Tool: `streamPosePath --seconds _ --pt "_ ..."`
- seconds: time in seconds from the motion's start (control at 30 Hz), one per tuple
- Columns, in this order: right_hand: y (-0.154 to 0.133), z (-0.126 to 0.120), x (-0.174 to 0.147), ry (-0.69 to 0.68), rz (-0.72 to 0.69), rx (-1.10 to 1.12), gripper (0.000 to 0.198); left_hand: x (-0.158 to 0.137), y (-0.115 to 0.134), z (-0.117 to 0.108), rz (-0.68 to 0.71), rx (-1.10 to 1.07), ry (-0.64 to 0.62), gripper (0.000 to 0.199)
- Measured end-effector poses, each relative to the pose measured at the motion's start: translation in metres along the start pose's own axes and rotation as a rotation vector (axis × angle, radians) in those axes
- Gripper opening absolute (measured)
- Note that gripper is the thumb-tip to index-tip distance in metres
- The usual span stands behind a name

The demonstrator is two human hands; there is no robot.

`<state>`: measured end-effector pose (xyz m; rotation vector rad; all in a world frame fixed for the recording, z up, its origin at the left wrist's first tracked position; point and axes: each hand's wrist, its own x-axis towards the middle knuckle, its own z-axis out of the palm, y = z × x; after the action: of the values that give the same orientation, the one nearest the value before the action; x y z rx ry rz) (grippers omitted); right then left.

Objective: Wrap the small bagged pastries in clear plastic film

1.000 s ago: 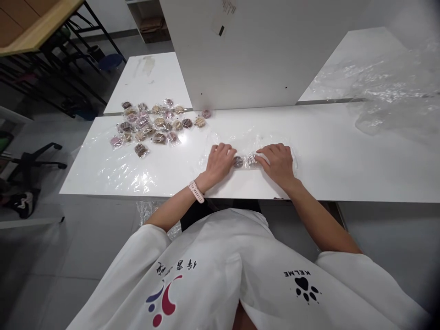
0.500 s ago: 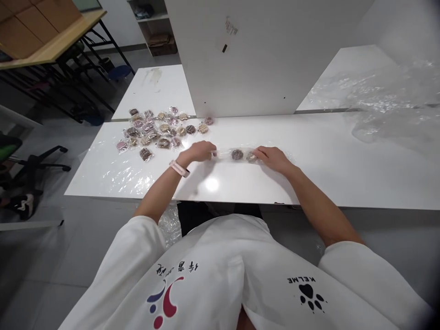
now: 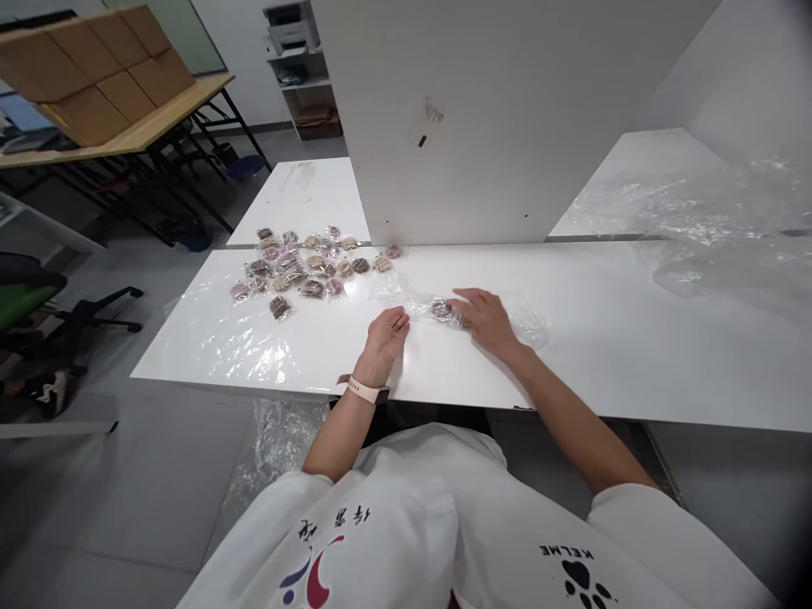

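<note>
Head view, hands at the desk [image 3: 634, 355]. A dark round piece [image 3: 440, 309] is seen in clear film [image 3: 528, 322], between the left grip [image 3: 386, 332] and the right grip [image 3: 487, 323]. On the left, fingers are gathered beside the film; whether it is pinched cannot be told. On the right, fingers are parted over the piece; whether it is clamped cannot be told. The film could be made to slip or bunch by its slick, loose folds, and the piece could be cracked by uneven pressure. Wrapped pieces [image 3: 315, 262] are scattered beyond the left grip, where they could be knocked by a wide sweep. Forward reach is limited by an upright white panel [image 3: 469, 110]. Loose sheeting [image 3: 723, 211] is heaped at the far right, well apart from both grips.
</note>
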<state>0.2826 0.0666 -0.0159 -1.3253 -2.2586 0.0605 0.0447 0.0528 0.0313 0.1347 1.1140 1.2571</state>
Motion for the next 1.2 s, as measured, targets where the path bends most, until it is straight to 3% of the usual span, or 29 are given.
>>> streamPosePath --seconds 0.1,0.2,0.27,0.37,0.43,0.5,0.57,0.67,0.7,0.77,0.87,0.97,1.03,1.1,1.2 --pt "0.001 0.009 0.000 -0.096 -0.077 0.045 0.067 0.018 0.005 0.014 -0.030 0.124 -0.056 0.005" --pt "0.007 0.015 0.002 -0.097 -0.067 0.069 0.065 0.022 -0.012 0.028 0.144 0.277 -0.182 0.013" --pt "0.009 0.018 0.003 -0.090 -0.036 0.063 0.057 0.020 -0.033 0.032 0.408 0.609 -0.368 0.022" --pt "0.004 0.019 -0.001 -0.084 0.015 0.039 0.044 0.014 -0.057 0.030 0.822 1.291 -0.608 0.036" --pt "-0.004 0.014 -0.012 -0.041 0.025 0.029 0.042 0.013 -0.063 0.025 0.964 1.623 -0.655 0.045" --pt "-0.012 0.003 -0.031 0.093 0.080 0.010 0.041 0.013 -0.063 0.020 1.036 1.835 -0.673 0.049" --pt "-0.015 -0.011 -0.058 0.326 0.266 -0.045 0.036 0.013 -0.062 0.018 1.090 1.959 -0.663 0.050" --pt "-0.008 -0.032 -0.095 0.589 0.724 -0.155 0.040 0.011 -0.063 0.020 1.137 2.036 -0.624 0.051" --pt "-0.004 -0.038 -0.102 0.574 0.842 -0.157 0.048 0.010 -0.064 0.021 1.143 2.045 -0.617 0.052" --pt "0.001 -0.045 -0.102 0.411 0.955 -0.058 0.059 0.009 -0.065 0.022 1.148 2.052 -0.613 0.052" --pt "-0.004 -0.045 -0.072 0.212 0.904 0.307 0.052 0.009 -0.068 0.023 1.150 2.042 -0.603 0.051" --pt "-0.025 -0.037 -0.023 0.327 0.745 0.553 0.032 0.009 -0.070 0.023 1.158 2.017 -0.593 0.051" --pt "-0.040 -0.029 0.003 0.330 0.580 0.566 0.026 0.011 -0.071 0.024 1.149 2.004 -0.597 0.049" --pt "-0.049 -0.022 0.016 0.174 0.410 0.533 0.032 0.012 -0.070 0.025 1.111 1.990 -0.619 0.046" --pt "-0.046 -0.016 0.012 -0.065 0.261 0.447 0.044 0.015 -0.064 0.024 1.048 1.918 -0.686 0.042"
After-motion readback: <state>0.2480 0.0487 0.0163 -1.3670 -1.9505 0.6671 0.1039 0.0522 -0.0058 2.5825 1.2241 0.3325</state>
